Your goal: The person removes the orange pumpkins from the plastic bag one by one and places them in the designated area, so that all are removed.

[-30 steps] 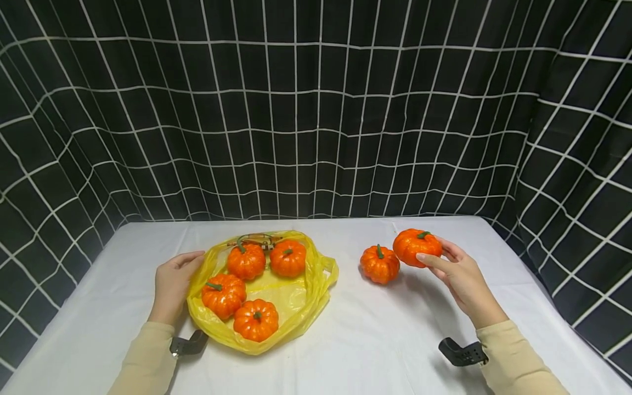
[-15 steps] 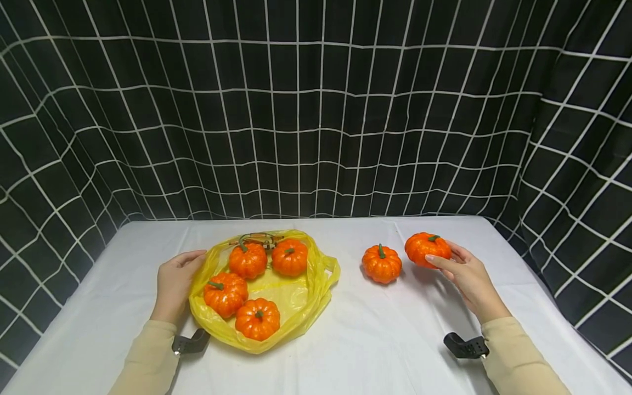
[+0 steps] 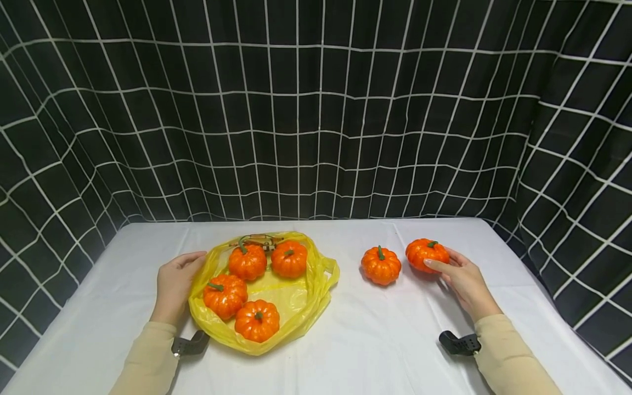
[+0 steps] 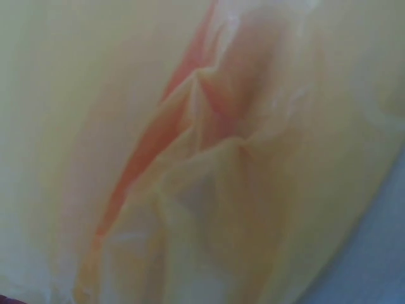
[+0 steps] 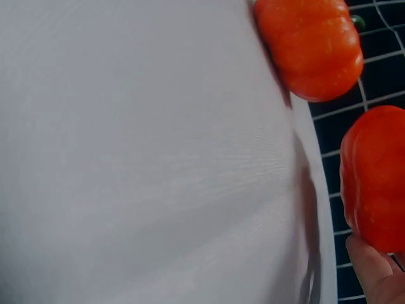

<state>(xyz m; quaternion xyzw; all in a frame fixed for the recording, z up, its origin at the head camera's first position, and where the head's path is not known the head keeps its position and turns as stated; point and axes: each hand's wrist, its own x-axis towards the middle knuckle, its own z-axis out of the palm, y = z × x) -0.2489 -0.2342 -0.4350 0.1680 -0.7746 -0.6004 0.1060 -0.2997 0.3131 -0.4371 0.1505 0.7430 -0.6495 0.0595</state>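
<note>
My right hand (image 3: 466,282) grips a small orange pumpkin (image 3: 427,255) with a green stem, thumb on its near side. In the right wrist view this pumpkin (image 5: 378,180) appears just off the white cloth, with fingers at its lower edge. A second pumpkin (image 3: 381,266) sits on the table to its left. On the left lies an open yellow plastic bag (image 3: 291,299) with several pumpkins (image 3: 257,321) inside. My left hand (image 3: 174,285) holds the bag's left rim; its fingertips are partly hidden. The left wrist view shows only blurred, creased bag film (image 4: 202,190).
A white cloth covers the table (image 3: 365,340). Behind and beside it hangs a black curtain (image 3: 316,109) with a white grid. A small brownish item with wires (image 3: 261,240) shows at the bag's back rim. Each wrist wears a black strapped device (image 3: 459,344).
My right hand has moved the held pumpkin rightward, away from the pumpkin on the table, and then lowered it slightly. The left hand and the bag stay in place.
</note>
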